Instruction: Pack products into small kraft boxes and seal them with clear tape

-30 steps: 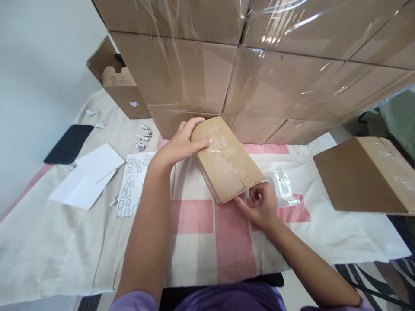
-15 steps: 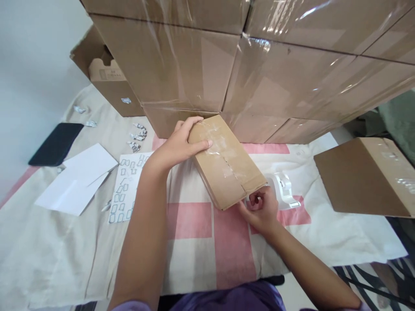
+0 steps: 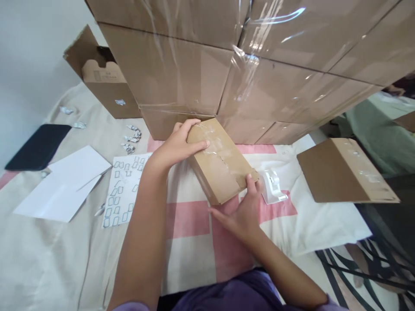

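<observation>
A small brown cardboard box, its top seam taped over, lies tilted on a pink-and-white cloth. My left hand curls over the box's far end, thumb behind and fingers on the taped top. Against the box's near end rests my right hand, fingers stretched out and spread: one fingertip touches the near right corner and the thumb points left below the edge. It holds nothing. A white tape dispenser stands just right of that hand.
A wall of large film-wrapped cartons rises right behind the box. At the right lies another flat cardboard box. To the left are a sticker sheet, white paper, paper scraps, a black pad and an open carton.
My right hand, earlier pinched near the tape dispenser, has opened and moved left against the box's near end. The left hand keeps its hold. The view has swung slightly.
</observation>
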Demonstrator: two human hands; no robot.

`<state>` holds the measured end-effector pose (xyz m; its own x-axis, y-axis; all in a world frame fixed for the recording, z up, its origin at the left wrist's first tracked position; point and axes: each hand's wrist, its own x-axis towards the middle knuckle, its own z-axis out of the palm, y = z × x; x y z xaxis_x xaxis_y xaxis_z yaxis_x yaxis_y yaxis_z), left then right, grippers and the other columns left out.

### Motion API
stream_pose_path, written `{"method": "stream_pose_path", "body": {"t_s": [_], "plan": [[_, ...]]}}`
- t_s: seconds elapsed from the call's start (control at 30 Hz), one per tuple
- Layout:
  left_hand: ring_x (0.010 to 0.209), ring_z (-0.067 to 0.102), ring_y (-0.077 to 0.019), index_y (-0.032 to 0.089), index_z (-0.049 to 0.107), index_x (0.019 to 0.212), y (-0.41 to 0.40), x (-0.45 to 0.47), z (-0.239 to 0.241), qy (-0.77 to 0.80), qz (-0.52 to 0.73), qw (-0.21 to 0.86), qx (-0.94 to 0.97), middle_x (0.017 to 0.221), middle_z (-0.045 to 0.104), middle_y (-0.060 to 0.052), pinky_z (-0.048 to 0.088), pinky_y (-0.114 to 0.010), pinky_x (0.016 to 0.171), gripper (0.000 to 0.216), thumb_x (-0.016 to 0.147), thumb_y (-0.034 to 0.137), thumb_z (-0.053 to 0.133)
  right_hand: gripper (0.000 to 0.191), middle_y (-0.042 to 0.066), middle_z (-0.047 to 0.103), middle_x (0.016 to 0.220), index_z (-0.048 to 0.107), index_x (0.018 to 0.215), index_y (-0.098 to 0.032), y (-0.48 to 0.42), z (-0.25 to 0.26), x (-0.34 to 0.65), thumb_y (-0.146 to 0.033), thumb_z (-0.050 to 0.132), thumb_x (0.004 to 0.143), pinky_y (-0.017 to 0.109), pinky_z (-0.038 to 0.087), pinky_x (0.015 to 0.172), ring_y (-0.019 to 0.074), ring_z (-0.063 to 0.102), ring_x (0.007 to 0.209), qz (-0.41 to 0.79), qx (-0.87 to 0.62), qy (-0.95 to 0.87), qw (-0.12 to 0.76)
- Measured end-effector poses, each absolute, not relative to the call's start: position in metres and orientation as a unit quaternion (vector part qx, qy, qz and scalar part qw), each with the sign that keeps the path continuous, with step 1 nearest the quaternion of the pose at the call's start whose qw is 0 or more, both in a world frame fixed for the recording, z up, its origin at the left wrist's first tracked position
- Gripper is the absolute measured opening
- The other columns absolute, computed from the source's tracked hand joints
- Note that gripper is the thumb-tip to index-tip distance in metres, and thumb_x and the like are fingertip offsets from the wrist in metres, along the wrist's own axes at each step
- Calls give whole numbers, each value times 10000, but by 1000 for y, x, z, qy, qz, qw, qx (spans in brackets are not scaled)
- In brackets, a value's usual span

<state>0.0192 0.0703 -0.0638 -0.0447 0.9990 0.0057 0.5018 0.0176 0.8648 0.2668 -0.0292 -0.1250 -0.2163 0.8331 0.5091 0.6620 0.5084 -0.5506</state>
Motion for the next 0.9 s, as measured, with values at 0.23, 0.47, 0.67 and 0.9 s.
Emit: {"method": "stream_pose_path", "body": {"t_s": [0.23,0.47,0.67,0.9], "plan": [[987,644,-232,288,543,1374,78,15,-74,493,530,357,591,1081,621,-63,546,-359,846,724,728,444,831,1006,135,371,1355,278,1473,-242,-31,-112,292,-482,829,666,574,485,1056,340,459,1305,119,-513,-734,429],[551,428,-93,229,661,918,105,57,-121,412,738,310,434,618,488,55,367,-230,557,146,783,245,713,1030,154,471,1322,410,1473,-248,-159,-77,467,-698,774,620,648,430,1061,410,532,1193,-126,-605,-706,347],[541,397,-90,206,646,850,106,102,-167,460,677,356,451,600,463,62,328,-231,550,115,772,135,602,1078,243,392,1465,439,1466,-158,-248,-75,557,-704,783,602,706,271,1180,518,386,1390,-195,-742,-551,329],[619,445,-111,232,664,951,101,94,-170,474,597,394,513,664,465,61,364,-257,638,169,795,197,609,1101,244,270,1522,301,1464,-216,-204,-101,602,-516,846,555,652,460,1066,488,387,1418,-91,-800,-460,375]]}}
